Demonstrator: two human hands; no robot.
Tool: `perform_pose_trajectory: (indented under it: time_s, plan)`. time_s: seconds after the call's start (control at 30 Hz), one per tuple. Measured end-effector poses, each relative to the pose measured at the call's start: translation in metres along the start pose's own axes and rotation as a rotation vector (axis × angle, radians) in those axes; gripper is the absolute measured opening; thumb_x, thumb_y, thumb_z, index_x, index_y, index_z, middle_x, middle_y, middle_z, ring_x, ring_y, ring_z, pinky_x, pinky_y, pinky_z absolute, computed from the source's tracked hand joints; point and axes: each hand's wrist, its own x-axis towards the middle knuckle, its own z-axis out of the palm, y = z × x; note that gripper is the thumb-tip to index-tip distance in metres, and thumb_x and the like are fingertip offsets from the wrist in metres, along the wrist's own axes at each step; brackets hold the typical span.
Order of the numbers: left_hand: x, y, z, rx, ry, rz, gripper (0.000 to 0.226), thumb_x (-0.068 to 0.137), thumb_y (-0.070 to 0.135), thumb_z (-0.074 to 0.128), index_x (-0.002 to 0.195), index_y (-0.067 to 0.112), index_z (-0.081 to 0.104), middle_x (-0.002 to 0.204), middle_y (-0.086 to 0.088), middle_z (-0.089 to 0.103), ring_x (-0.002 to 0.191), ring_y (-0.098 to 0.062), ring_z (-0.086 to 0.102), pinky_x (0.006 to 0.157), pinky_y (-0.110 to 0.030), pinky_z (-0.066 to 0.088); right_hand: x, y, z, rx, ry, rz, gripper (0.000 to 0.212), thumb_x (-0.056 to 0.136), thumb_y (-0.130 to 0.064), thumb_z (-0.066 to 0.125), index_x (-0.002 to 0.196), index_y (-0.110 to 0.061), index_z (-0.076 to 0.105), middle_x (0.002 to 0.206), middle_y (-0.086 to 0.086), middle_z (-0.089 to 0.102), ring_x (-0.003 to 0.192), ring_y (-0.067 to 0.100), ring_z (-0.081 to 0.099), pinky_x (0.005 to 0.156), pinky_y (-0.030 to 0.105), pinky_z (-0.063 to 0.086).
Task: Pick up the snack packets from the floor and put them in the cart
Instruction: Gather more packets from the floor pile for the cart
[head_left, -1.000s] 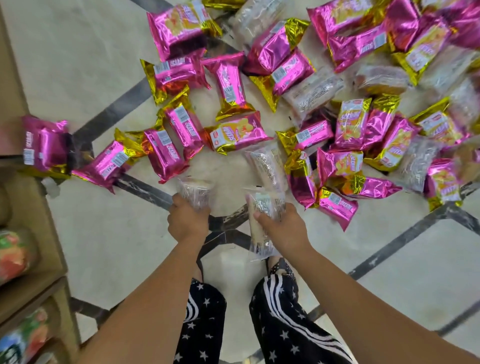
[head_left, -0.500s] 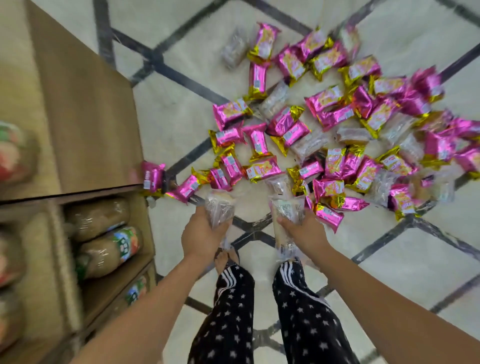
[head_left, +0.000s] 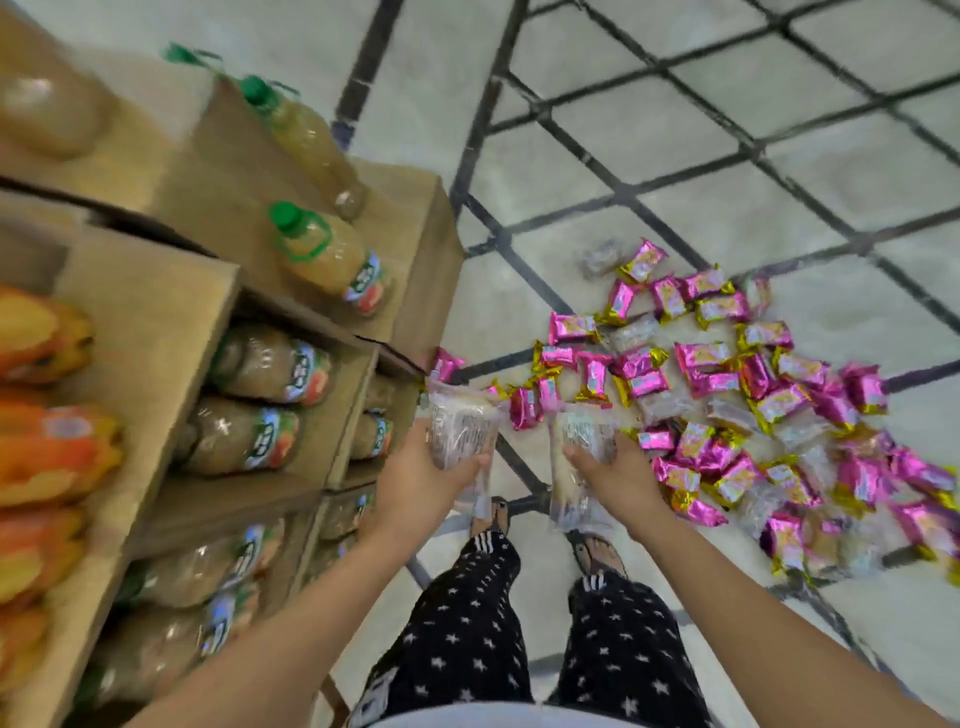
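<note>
Head view, looking down. The left hand (head_left: 418, 483), just left of centre, is curled round a clear packet (head_left: 460, 428). The right hand (head_left: 621, 480), at its 3 o'clock and apart from it, grips a second clear packet (head_left: 581, 439). Each packet sticks out of its fist toward 12 o'clock and trails below the palm toward 6 o'clock; both are held clear of the floor (head_left: 675, 166).

The pile (head_left: 727, 384) of pink-and-gold packets, mixed with clear ones, lies on the floor from 1 to 4 o'clock of the right hand. Its near edge shows just beside that hand's knuckles. A lone pink packet (head_left: 445, 364) lies at 12 o'clock of the left hand, against the shelf corner.

The shelves (head_left: 156, 322) fill the frame from 7 to 11 o'clock and carry green-capped bottles (head_left: 332, 260) and, at 9 o'clock, blurred orange packs (head_left: 47, 452). Star-print trousers (head_left: 467, 613) and sandalled feet show at 6 o'clock.
</note>
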Motion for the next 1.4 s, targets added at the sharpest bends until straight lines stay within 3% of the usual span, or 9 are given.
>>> perform_pose_trajectory:
  time_s: [0.3,0.37,0.43,0.57,0.83,1.0,1.13,1.27,1.4]
  plan:
    - [-0.178,-0.037,0.019,-0.287,0.337,-0.335,0.050,0.073,0.045,0.082,0.108,0.025,0.053,0.086,0.010,0.066,0.075,-0.009,0.064,0.063,-0.032,0.052,-0.077,0.015,-0.018,-0.278,-0.236,-0.280,0.064,0.087,-0.037,0.070,0.136,-0.005,0.045,0.129,0.005,0.056,0.118,0.030,0.054,0.098,0.036,0.045]
    - [-0.219,-0.055,0.038,-0.338,0.409,-0.433,0.052,0.073,0.048,0.081,0.110,0.025,0.053,0.089,0.009,0.065,0.077,-0.011,0.063,0.064,-0.034,0.052,-0.093,0.026,-0.018,-0.350,-0.288,-0.320,0.059,0.090,-0.030,0.069,0.137,-0.006,0.044,0.119,-0.005,0.048,0.121,0.028,0.050,0.089,0.027,0.040]
    - [-0.257,-0.077,0.057,-0.370,0.476,-0.538,0.055,0.071,0.053,0.079,0.110,0.023,0.053,0.087,0.007,0.065,0.076,-0.017,0.064,0.064,-0.037,0.055,-0.106,0.043,-0.015,-0.448,-0.329,-0.357,0.037,0.089,-0.029,0.070,0.116,-0.012,0.051,0.101,-0.008,0.054,0.102,0.025,0.056,0.071,0.023,0.043]
    - [-0.329,-0.121,0.077,-0.551,0.598,-0.702,0.056,0.067,0.058,0.079,0.105,0.025,0.056,0.084,0.005,0.068,0.075,-0.018,0.067,0.067,-0.042,0.058,-0.138,0.077,0.016,-0.592,-0.411,-0.378,0.045,0.083,-0.037,0.075,0.112,-0.009,0.057,0.101,0.007,0.068,0.090,0.024,0.066,0.078,0.041,0.056]
    - [-0.459,-0.209,0.093,-0.805,0.845,-0.890,0.051,0.072,0.050,0.080,0.108,0.025,0.055,0.096,0.005,0.068,0.081,-0.015,0.065,0.071,-0.034,0.053,-0.249,0.128,0.127,-0.917,-0.620,-0.552,0.070,0.087,-0.039,0.070,0.140,-0.003,0.041,0.130,0.014,0.055,0.117,0.031,0.054,0.086,0.030,0.043]
    - [-0.559,-0.278,0.096,-0.889,0.974,-0.954,0.049,0.072,0.048,0.081,0.110,0.028,0.056,0.092,0.008,0.069,0.080,-0.011,0.066,0.071,-0.035,0.057,-0.344,0.191,0.225,-1.014,-0.728,-0.621,0.040,0.086,-0.032,0.072,0.106,-0.006,0.052,0.101,0.006,0.060,0.076,0.015,0.056,0.056,0.025,0.038]
    - [-0.652,-0.333,0.103,-0.864,1.070,-1.076,0.046,0.073,0.049,0.080,0.105,0.030,0.052,0.084,0.015,0.063,0.073,-0.003,0.061,0.056,-0.021,0.046,-0.433,0.261,0.301,-1.132,-0.893,-0.678,0.043,0.085,-0.030,0.074,0.115,-0.005,0.055,0.100,0.007,0.065,0.083,0.020,0.062,0.069,0.033,0.053]
    - [-0.724,-0.372,0.116,-0.867,1.197,-1.252,0.047,0.073,0.049,0.080,0.104,0.029,0.050,0.085,0.011,0.061,0.076,-0.014,0.061,0.059,-0.028,0.047,-0.510,0.319,0.358,-1.213,-1.068,-0.756,0.042,0.086,-0.031,0.072,0.117,-0.011,0.052,0.096,-0.001,0.059,0.073,0.007,0.056,0.053,0.018,0.041]
    - [-0.762,-0.394,0.130,-0.970,1.325,-1.343,0.044,0.075,0.045,0.080,0.104,0.028,0.052,0.083,0.014,0.060,0.075,-0.008,0.060,0.058,-0.024,0.046,-0.561,0.356,0.395,-1.298,-1.185,-0.830,0.047,0.085,-0.037,0.073,0.120,-0.013,0.053,0.105,-0.002,0.059,0.089,0.014,0.056,0.066,0.023,0.044]
